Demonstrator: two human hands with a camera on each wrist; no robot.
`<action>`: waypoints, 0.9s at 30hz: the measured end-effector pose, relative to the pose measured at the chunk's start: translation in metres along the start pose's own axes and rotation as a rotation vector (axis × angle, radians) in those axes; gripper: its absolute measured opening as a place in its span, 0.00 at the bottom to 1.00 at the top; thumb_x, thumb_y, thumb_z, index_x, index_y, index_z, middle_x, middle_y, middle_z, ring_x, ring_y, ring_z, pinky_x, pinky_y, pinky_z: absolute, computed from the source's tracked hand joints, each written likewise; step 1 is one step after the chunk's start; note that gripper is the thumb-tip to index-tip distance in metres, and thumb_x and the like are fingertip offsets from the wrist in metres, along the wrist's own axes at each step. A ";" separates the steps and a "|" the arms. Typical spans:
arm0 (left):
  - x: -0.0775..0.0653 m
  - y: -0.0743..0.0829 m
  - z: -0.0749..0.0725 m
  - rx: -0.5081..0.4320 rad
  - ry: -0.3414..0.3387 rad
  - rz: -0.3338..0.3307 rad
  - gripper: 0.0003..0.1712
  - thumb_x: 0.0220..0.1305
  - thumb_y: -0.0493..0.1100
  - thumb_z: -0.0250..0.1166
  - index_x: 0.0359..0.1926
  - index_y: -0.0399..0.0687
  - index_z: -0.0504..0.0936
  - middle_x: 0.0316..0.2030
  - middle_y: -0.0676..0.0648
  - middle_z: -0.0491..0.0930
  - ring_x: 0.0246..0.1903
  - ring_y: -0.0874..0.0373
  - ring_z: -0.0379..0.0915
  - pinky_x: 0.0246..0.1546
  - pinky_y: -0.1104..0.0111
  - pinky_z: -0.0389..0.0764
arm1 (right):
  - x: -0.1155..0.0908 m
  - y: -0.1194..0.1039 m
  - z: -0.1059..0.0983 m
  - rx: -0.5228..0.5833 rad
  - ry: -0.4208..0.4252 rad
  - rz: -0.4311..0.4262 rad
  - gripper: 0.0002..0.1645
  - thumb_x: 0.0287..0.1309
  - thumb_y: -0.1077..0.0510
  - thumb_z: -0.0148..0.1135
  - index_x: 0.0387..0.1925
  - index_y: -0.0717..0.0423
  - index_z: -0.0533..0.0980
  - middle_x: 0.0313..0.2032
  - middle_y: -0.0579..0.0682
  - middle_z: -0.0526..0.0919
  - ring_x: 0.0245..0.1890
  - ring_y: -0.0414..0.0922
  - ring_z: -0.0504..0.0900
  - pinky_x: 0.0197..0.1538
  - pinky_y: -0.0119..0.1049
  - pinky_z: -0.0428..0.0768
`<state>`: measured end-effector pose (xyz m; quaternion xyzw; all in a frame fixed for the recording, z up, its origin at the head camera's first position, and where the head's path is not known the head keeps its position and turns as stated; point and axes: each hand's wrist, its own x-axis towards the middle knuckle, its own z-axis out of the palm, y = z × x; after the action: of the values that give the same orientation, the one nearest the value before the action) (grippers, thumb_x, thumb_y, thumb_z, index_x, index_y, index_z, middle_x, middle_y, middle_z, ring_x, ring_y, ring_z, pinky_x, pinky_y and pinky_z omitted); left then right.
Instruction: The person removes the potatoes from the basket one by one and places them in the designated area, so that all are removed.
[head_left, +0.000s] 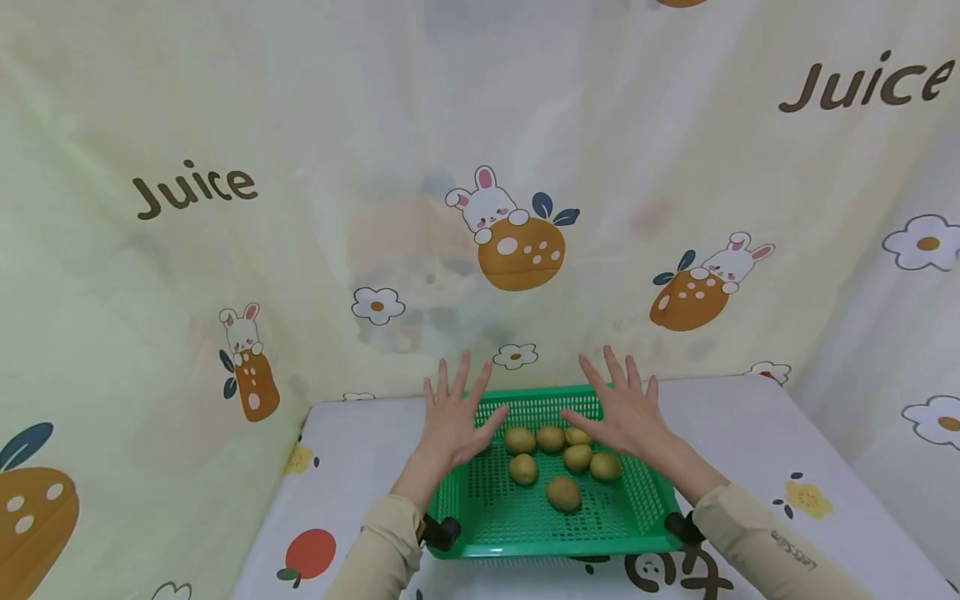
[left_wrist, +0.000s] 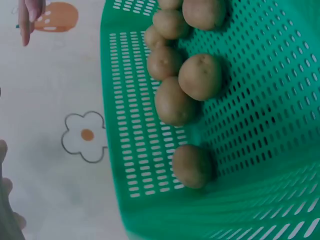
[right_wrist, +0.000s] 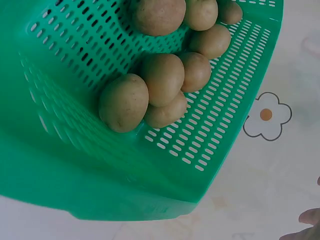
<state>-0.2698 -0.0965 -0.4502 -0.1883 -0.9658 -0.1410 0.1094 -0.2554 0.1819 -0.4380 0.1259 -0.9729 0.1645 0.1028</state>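
Note:
A green plastic basket [head_left: 480, 546] with slotted walls holds several potatoes [head_left: 563, 494], most of them gathered toward its far side. Over the basket's left side my left hand [head_left: 452, 423] is held up with its fingers spread and nothing in it. My right hand [head_left: 630, 417] mirrors it over the right side, fingers also spread, holding nothing. One potato [left_wrist: 191, 166] lies apart in the near corner of the left wrist view. Against the far wall, a potato [right_wrist: 123, 103] leans beside others in the right wrist view. Only fingertips [right_wrist: 306, 226] show at that view's lower right.
The basket stands on a table covered with a white printed cloth [head_left: 360, 483]. Behind it hangs a pale curtain [head_left: 315, 250] printed with rabbits, fruit and flowers. Dark wrist cameras, such as the left one [head_left: 442, 533], overlap the basket's side rims in the head view.

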 end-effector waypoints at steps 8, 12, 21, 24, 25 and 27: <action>-0.003 -0.028 0.014 -0.101 0.007 -0.014 0.40 0.72 0.66 0.43 0.78 0.60 0.50 0.78 0.44 0.39 0.74 0.33 0.30 0.66 0.33 0.42 | 0.000 0.006 0.000 0.001 -0.042 -0.009 0.53 0.59 0.29 0.55 0.76 0.53 0.55 0.75 0.66 0.46 0.70 0.74 0.47 0.59 0.78 0.50; -0.004 -0.040 0.019 -0.154 0.019 -0.030 0.39 0.72 0.64 0.45 0.78 0.59 0.51 0.78 0.44 0.40 0.74 0.32 0.32 0.65 0.33 0.44 | 0.006 0.008 -0.001 0.011 -0.044 -0.033 0.52 0.60 0.29 0.55 0.76 0.53 0.56 0.75 0.67 0.48 0.70 0.74 0.48 0.59 0.78 0.51; -0.014 -0.054 0.033 -0.262 0.038 -0.027 0.38 0.73 0.61 0.47 0.78 0.56 0.53 0.78 0.44 0.40 0.72 0.30 0.38 0.65 0.34 0.50 | 0.010 0.013 0.002 0.024 -0.063 -0.080 0.51 0.61 0.31 0.56 0.75 0.54 0.56 0.74 0.67 0.49 0.70 0.73 0.50 0.60 0.77 0.53; -0.016 -0.057 0.036 -0.329 0.057 -0.020 0.37 0.73 0.60 0.48 0.77 0.55 0.54 0.78 0.43 0.42 0.72 0.30 0.42 0.64 0.36 0.55 | 0.011 0.014 0.003 0.035 -0.066 -0.099 0.51 0.61 0.31 0.56 0.75 0.54 0.57 0.74 0.67 0.50 0.70 0.73 0.51 0.59 0.77 0.54; -0.017 -0.058 0.037 -0.354 0.062 -0.019 0.37 0.73 0.59 0.48 0.77 0.55 0.54 0.77 0.43 0.42 0.72 0.31 0.43 0.64 0.36 0.56 | 0.011 0.014 0.003 0.042 -0.066 -0.107 0.50 0.61 0.31 0.56 0.75 0.54 0.57 0.74 0.67 0.51 0.70 0.73 0.51 0.59 0.77 0.55; -0.019 -0.060 0.039 -0.402 0.069 -0.019 0.37 0.73 0.59 0.49 0.77 0.54 0.54 0.77 0.42 0.43 0.72 0.32 0.45 0.62 0.36 0.58 | 0.011 0.015 0.003 0.059 -0.068 -0.122 0.50 0.61 0.32 0.57 0.75 0.55 0.58 0.74 0.67 0.51 0.70 0.72 0.52 0.59 0.76 0.56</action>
<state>-0.2824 -0.1438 -0.5052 -0.1924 -0.9155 -0.3384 0.1014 -0.2704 0.1919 -0.4428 0.1934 -0.9611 0.1823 0.0756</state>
